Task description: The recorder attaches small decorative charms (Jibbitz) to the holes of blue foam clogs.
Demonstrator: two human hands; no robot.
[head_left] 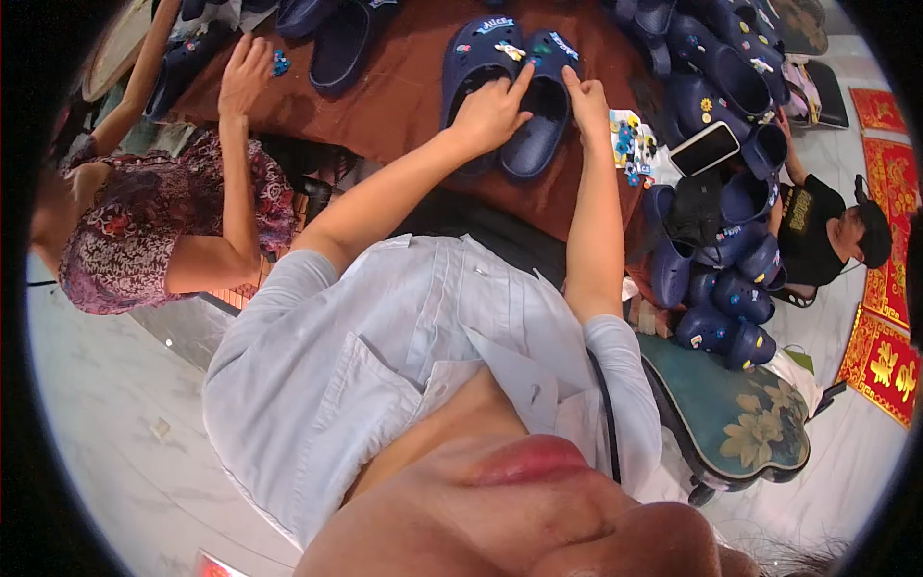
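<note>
The fingers of the left hand (pixel 484 113) were spread, the index stretched forward and the thumb held apart from it; those of the right hand (pixel 587 104) were partly hidden, so whether anything was pinched there could not be told.

At the far left, another person's hand (pixel 247 75) was held beside a small blue charm (pixel 280 63) on the brown cloth-covered table (pixel 404 91). To its right, a dark-blue clog with a strap (pixel 341 48) was seen.

Next, a navy perforated foam clog (pixel 463 72) was partly covered by the left hand. Beside it, its matching navy foam clog (pixel 535 125) was flanked by both hands: its inner edge was met by the left index, its outer edge by the right hand. Its long axis was pointed away from the wearer, toe farthest, heel nearest. A small green charm (pixel 543 46) on its toe was placed just beyond the fingertips, ahead of and between them, the left index appearing slightly nearer.

Raised white-and-blue lettering was borne by both toes. No maker's mark could be made out. Farther right, small blue, yellow and black charms (pixel 632 144) were laid near a white-edged phone (pixel 705 149). Yellowish print was shown on a black top (pixel 810 226), and large gold characters on a red paper banner (pixel 885 365).
</note>
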